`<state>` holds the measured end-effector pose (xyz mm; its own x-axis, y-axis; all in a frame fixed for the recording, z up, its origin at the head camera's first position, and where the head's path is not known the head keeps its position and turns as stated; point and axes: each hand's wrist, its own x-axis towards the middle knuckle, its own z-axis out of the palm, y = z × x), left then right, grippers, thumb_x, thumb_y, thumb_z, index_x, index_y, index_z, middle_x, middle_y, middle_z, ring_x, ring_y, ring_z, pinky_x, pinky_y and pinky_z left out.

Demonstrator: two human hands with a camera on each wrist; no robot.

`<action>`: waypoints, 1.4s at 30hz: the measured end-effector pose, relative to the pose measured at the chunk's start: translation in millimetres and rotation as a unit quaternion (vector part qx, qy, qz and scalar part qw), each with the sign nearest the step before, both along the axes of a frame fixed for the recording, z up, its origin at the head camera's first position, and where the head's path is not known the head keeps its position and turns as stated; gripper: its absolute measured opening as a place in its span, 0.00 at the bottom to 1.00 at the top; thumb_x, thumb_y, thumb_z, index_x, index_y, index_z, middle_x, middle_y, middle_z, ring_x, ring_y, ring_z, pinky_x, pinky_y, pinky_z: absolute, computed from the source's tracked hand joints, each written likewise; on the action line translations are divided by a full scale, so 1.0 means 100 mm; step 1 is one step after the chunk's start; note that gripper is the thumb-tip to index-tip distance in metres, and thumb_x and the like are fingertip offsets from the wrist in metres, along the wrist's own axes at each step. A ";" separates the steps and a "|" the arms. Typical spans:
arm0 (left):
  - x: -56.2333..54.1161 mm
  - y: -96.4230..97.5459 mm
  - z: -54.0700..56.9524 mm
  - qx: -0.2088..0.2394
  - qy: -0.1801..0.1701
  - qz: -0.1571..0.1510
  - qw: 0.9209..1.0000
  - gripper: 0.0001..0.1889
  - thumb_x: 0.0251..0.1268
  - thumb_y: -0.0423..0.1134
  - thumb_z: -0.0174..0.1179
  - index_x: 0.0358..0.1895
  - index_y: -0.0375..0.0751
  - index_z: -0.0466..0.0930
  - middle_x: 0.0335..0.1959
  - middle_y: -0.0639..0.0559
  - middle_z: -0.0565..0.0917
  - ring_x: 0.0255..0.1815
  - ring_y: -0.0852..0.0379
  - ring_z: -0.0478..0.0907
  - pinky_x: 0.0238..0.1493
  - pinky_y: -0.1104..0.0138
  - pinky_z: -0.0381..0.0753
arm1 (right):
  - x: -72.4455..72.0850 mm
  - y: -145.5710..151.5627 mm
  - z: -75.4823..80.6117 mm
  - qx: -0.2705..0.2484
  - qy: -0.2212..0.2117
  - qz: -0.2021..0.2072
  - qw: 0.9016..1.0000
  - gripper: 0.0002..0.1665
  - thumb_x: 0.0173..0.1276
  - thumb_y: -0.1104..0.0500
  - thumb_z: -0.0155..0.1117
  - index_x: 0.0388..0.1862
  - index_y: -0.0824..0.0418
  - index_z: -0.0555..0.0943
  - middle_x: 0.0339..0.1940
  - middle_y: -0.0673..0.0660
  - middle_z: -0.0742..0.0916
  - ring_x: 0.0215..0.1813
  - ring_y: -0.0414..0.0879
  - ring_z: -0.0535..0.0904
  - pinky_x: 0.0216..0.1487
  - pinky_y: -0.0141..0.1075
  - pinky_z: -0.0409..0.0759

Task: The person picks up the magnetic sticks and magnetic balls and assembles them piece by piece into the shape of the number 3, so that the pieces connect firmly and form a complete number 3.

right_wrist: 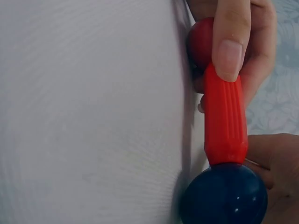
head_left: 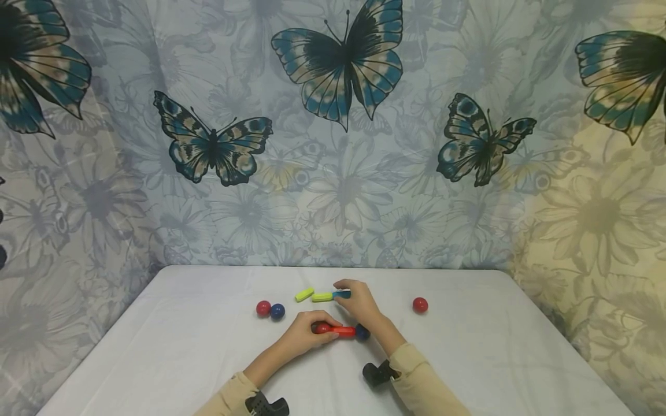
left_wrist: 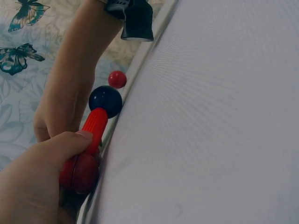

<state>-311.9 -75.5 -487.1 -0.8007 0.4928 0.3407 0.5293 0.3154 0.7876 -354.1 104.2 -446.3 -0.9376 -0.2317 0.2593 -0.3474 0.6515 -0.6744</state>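
In the head view my left hand (head_left: pixel 304 331) grips a red rod (head_left: pixel 345 331) at its left end, where a red ball (head_left: pixel 322 328) is joined. A dark blue ball (head_left: pixel 362 332) is fixed to the rod's other end, as the left wrist view also shows with its blue ball (left_wrist: pixel 105 101). Farther back, my right hand (head_left: pixel 361 301) pinches a blue rod (head_left: pixel 341 294), partly covered by its fingers. The blue rod's left end meets a yellow-green rod (head_left: pixel 321 297); whether they are joined I cannot tell. The right wrist view shows my left thumb pressing the red rod (right_wrist: pixel 226 116).
Another yellow-green rod (head_left: pixel 304 294) lies just left of the first. A red ball (head_left: pixel 263 308) and a blue ball (head_left: pixel 277 312) sit side by side at the left. One more red ball (head_left: pixel 420 305) stands at the right on the white table (head_left: pixel 208 323).
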 end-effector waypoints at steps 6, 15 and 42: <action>0.01 0.00 0.02 -0.002 -0.020 0.008 1.000 0.09 0.59 0.43 0.69 0.43 0.53 0.87 0.43 0.56 0.88 0.45 0.66 0.79 0.51 0.73 0.76 | 0.00 -0.04 0.02 0.042 -0.010 0.012 0.999 0.17 0.59 0.69 0.66 0.49 0.66 0.83 0.50 0.62 0.88 0.59 0.58 0.81 0.62 0.51 0.78; 0.06 0.05 0.08 -0.020 -0.013 0.026 0.999 0.09 0.59 0.37 0.68 0.43 0.46 0.86 0.44 0.52 0.88 0.50 0.60 0.80 0.56 0.71 0.75 | 0.05 -0.11 0.00 0.047 -0.009 0.034 0.998 0.18 0.57 0.71 0.66 0.48 0.66 0.83 0.47 0.61 0.88 0.51 0.55 0.84 0.54 0.47 0.83; 0.03 0.03 0.04 -0.011 -0.011 0.020 1.000 0.09 0.58 0.41 0.69 0.43 0.52 0.86 0.45 0.59 0.88 0.53 0.61 0.80 0.58 0.69 0.75 | 0.04 -0.07 -0.02 -0.019 -0.036 0.066 0.997 0.09 0.59 0.68 0.67 0.40 0.67 0.83 0.36 0.59 0.88 0.40 0.48 0.84 0.43 0.37 0.85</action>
<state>-309.0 -73.0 -482.8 -0.8276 0.4665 0.3122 0.4980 0.3534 0.7919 -349.9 96.8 -448.6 -0.9157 -0.3461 0.2042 -0.3791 0.5758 -0.7243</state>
